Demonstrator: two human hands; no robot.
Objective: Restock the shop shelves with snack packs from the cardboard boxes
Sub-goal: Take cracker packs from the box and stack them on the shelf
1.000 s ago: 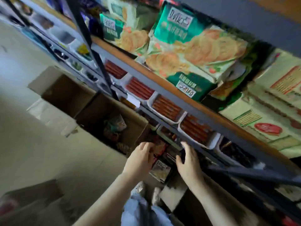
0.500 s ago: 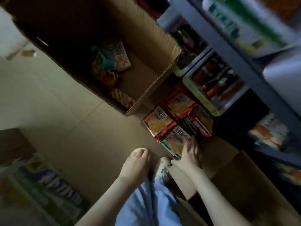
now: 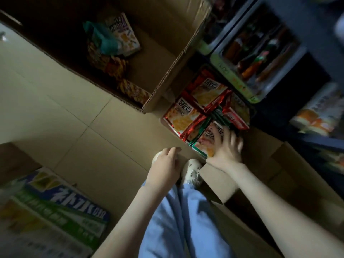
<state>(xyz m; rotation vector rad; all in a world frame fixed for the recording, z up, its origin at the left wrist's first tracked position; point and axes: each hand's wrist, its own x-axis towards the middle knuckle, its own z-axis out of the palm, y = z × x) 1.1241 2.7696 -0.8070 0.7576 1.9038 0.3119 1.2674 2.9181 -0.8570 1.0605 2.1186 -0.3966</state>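
At 6 o'clock, pale blue trousers [image 3: 186, 220] fill the near view, with a white shoe [image 3: 192, 171] at their end. The left hand [image 3: 164, 169] hangs just ahead with fingers loosely curled, its grip holding nothing. At 1 o'clock from it, the right hand [image 3: 226, 146] lies on a green-edged snack pack [image 3: 204, 144], fingers spread flat. Red snack packs [image 3: 202, 107] lie beyond. At 11 o'clock stands an open cardboard box [image 3: 167, 53]; shelf trays [image 3: 240, 84] sit at 1 o'clock.

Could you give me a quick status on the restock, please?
Right hand on snack packs. Left hand loosely curled, holding nothing. Nothing in the way.
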